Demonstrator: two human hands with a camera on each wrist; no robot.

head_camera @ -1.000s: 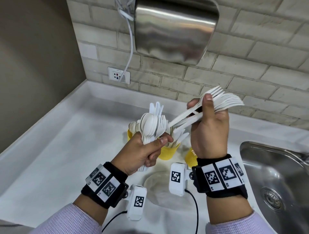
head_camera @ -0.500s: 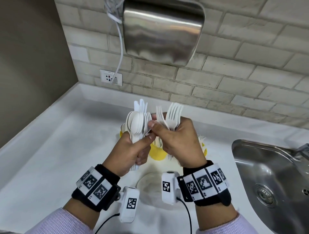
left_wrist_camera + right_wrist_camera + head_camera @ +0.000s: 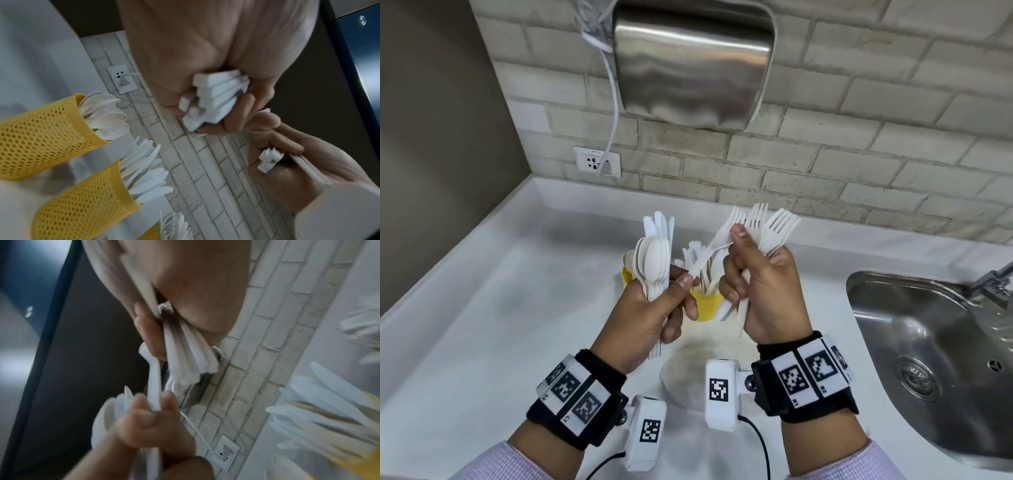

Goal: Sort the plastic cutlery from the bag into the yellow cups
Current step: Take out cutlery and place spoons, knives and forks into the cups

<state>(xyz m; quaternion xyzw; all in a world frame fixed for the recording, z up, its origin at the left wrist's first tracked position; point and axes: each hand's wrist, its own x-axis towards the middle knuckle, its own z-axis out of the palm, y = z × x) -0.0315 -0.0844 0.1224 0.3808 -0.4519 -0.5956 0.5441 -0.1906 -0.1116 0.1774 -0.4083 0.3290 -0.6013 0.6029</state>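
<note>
Above the white bench (image 3: 482, 325), the left hand (image 3: 647, 318) grasps spoons and knives (image 3: 654, 260); the right hand (image 3: 763, 291) grasps forks (image 3: 767, 229). Yellow cups (image 3: 705, 305) stand just behind, sink (image 3: 928, 342) at right.

A wall of pale, rough brick (image 3: 859, 164) runs behind a white countertop (image 3: 482, 308), which meets it with a low raised lip. On the left a plain taupe wall (image 3: 431, 120) closes the corner. A brushed steel hand dryer (image 3: 693, 61) hangs on the brick, its white cord (image 3: 614, 113) dropping to a white wall socket (image 3: 596, 161). At the right a stainless steel sink (image 3: 935, 359) is set into the counter, with its drain (image 3: 916, 377) showing and part of a tap (image 3: 993, 284) at the edge. Light is soft and even
</note>
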